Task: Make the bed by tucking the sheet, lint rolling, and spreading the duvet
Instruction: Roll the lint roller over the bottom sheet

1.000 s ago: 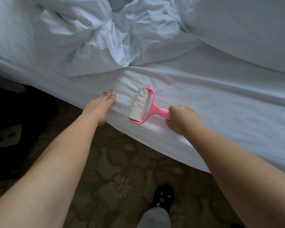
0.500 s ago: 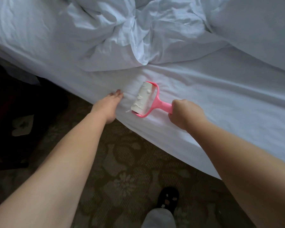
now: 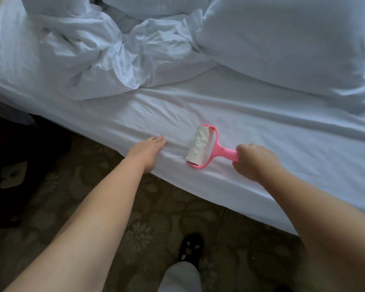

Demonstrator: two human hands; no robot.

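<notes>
A white sheet [image 3: 272, 131] covers the mattress, with shallow creases running along the near edge. My right hand [image 3: 255, 161] grips the pink handle of a lint roller [image 3: 200, 146], whose white roll lies on the sheet close to the bed's edge. My left hand [image 3: 145, 150] rests flat on the sheet just left of the roller, fingers straight, at the mattress edge. A crumpled white duvet [image 3: 105, 51] is bunched up at the far side of the bed.
A large white pillow [image 3: 282, 43] lies at the back right. Patterned brown carpet [image 3: 148, 218] runs below the bed edge, with my black slipper [image 3: 191, 247] on it. A dark piece of furniture [image 3: 6, 165] stands at the left.
The roller and both hands have shifted along the bed's near edge, and the view has pulled back and up, showing more of the duvet and the pillow.
</notes>
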